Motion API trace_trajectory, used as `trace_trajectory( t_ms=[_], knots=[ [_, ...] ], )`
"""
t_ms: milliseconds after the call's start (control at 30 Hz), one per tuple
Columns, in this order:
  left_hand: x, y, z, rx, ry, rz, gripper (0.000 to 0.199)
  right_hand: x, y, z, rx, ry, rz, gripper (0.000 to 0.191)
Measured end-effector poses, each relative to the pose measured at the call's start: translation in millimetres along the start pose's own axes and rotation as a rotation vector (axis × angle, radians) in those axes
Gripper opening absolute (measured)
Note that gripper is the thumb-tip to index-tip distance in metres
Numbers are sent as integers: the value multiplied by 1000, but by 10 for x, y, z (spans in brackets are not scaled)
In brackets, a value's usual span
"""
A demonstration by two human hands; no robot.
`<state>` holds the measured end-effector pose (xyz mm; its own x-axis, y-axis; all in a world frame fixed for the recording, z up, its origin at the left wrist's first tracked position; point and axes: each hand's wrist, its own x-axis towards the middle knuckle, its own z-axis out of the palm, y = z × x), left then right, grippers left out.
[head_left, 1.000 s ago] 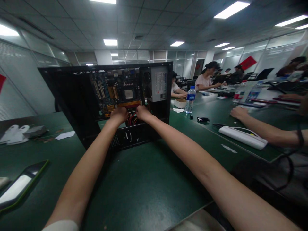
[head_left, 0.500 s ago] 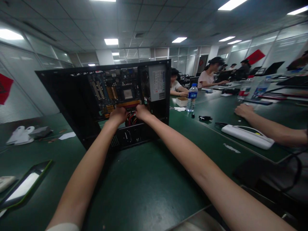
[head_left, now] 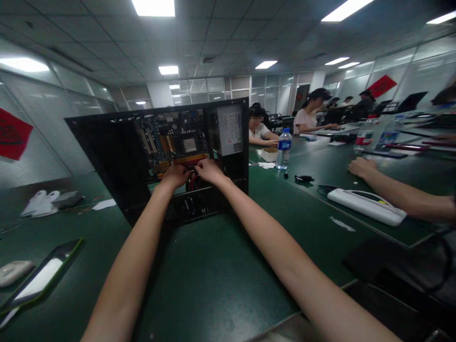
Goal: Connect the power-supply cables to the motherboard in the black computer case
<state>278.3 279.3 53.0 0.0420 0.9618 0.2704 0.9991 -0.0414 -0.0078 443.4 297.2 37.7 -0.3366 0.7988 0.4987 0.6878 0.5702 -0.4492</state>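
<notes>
A black computer case (head_left: 107, 142) stands open on the green table. Inside it are a motherboard (head_left: 178, 137) with orange slots and a silver power supply (head_left: 230, 130) at the upper right. Both my hands reach in at the motherboard's lower edge. My left hand (head_left: 175, 175) has its fingers closed in a pinch; what they grip is hidden. Close beside it, my right hand (head_left: 211, 171) is also pinched, its fingertips bent towards the left ones. Red and black cables (head_left: 193, 181) hang just below and between the fingertips; whether either hand holds them is unclear.
A phone (head_left: 39, 280) and a white mouse-like object (head_left: 14, 272) lie at left. To the right are a water bottle (head_left: 284, 149), a small box (head_left: 269, 154), a white power strip (head_left: 366, 205) and another person's hand (head_left: 363, 167). More people sit farther back.
My view has tilted up slightly and shifted left. My right hand's fingertips have moved left, closer to my left hand, over the cables. The left hand stays at the same spot on the board.
</notes>
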Motion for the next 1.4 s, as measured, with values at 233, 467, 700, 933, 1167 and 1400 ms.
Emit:
trace_trajectory(
  t_ms=[233, 467, 700, 933, 1167, 1400],
  knots=[
    [-73, -11, 64, -45, 20, 43, 36, -102, -66, -47, 66, -172, -128, 31],
    [-36, -88, 68, -28, 14, 144, 33, -132, -96, -63, 25, -232, -246, 39],
    [-3, -114, 86, -75, 20, 193, 33, -139, -106, -73, -19, -229, -244, 41],
    [-79, -84, 13, -146, -10, 188, 37, -139, -101, -57, 19, -234, -241, 55],
    [-185, 1, 37, -202, -152, 218, 21, -136, -55, -35, 3, -265, -250, 50],
    [-182, 59, -5, -160, 25, 147, 28, -125, -35, -46, 48, -195, -176, 61]
  ],
)
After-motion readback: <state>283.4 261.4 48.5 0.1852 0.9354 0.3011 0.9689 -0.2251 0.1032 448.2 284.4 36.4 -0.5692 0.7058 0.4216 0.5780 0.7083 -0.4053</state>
